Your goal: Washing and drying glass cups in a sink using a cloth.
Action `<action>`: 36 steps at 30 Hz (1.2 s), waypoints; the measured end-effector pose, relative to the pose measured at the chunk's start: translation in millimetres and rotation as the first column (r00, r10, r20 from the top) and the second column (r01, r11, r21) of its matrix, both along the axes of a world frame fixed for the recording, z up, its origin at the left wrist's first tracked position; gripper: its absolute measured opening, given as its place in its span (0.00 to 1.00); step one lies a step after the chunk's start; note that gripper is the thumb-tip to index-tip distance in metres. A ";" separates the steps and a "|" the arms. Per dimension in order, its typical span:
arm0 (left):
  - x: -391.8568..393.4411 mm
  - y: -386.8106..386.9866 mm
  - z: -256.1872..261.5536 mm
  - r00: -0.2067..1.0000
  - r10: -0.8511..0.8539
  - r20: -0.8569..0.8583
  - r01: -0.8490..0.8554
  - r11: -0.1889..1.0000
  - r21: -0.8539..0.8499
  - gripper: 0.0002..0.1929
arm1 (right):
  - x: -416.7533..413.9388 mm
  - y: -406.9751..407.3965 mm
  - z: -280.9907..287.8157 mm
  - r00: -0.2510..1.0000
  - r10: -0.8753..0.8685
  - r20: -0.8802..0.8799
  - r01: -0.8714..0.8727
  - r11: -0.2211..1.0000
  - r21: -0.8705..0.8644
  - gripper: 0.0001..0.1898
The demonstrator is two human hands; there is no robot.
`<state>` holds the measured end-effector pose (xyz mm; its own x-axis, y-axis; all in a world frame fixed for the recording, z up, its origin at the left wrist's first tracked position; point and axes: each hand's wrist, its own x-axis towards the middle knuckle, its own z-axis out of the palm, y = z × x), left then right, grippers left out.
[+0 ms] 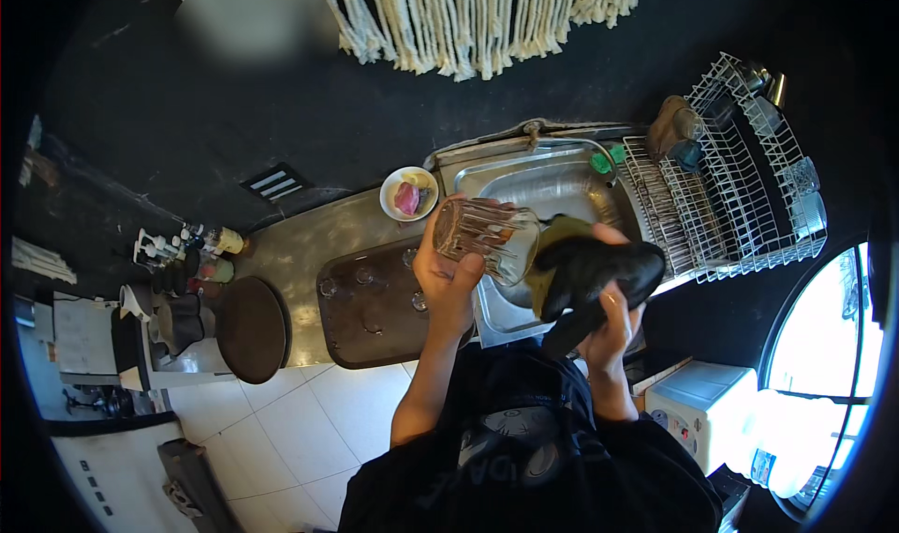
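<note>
A clear ribbed drinking glass (491, 241) lies sideways in my left hand (453, 273), above the near left part of the stainless steel sink (484, 175). My right hand (614, 315) grips a bunched black cloth (597, 273). Beneath and beside that cloth shows an olive-coloured cloth (544, 269), close to the rim of the glass. Behind my hands, a curved metal faucet (583, 142) reaches over the basin, with a green scrubber (607, 159) near its spout.
Left of the sink, a brown tray (365, 322) bears several glass items. A white bowl (409, 213) with pink and yellow pieces sits behind it. Farther left stand a round brown tray (251, 329) and pump bottles (158, 246). A white wire dish rack (730, 203) holds glasses at right.
</note>
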<state>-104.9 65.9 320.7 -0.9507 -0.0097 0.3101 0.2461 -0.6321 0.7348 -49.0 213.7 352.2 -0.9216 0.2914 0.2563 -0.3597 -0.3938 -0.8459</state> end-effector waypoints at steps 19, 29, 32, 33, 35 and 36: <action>9.7 85.3 -14.1 0.950 0.221 -0.221 -0.306 0.521 -0.797 0.34 | -93.5 75.5 -11.4 0.982 0.181 -0.051 -0.111 0.776 0.621 0.15; 29.0 118.8 -10.2 0.881 0.385 -0.274 -0.472 0.746 -0.470 0.33 | -67.8 93.3 -18.7 0.632 0.763 0.137 -0.699 0.638 -0.325 0.23; 19.6 129.3 -20.3 0.854 0.380 -0.357 -0.513 0.729 -0.453 0.31 | -55.9 88.3 -34.9 0.656 0.747 0.108 -0.592 0.598 -0.541 0.23; 14.7 130.2 -24.7 0.813 0.407 -0.416 -0.569 0.705 -0.423 0.30 | -51.9 84.7 -38.4 0.669 0.737 0.093 -0.525 0.557 -0.643 0.23; 12.1 124.4 -34.3 0.787 0.387 -0.480 -0.615 0.556 -0.560 0.31 | -42.6 79.4 -48.3 0.737 0.662 0.136 -0.414 0.601 -0.683 0.20; 9.0 125.2 -42.1 0.859 0.336 -0.386 -0.491 0.752 -0.439 0.31 | -40.3 79.0 -48.2 0.778 0.598 0.191 -0.421 0.723 -0.548 0.19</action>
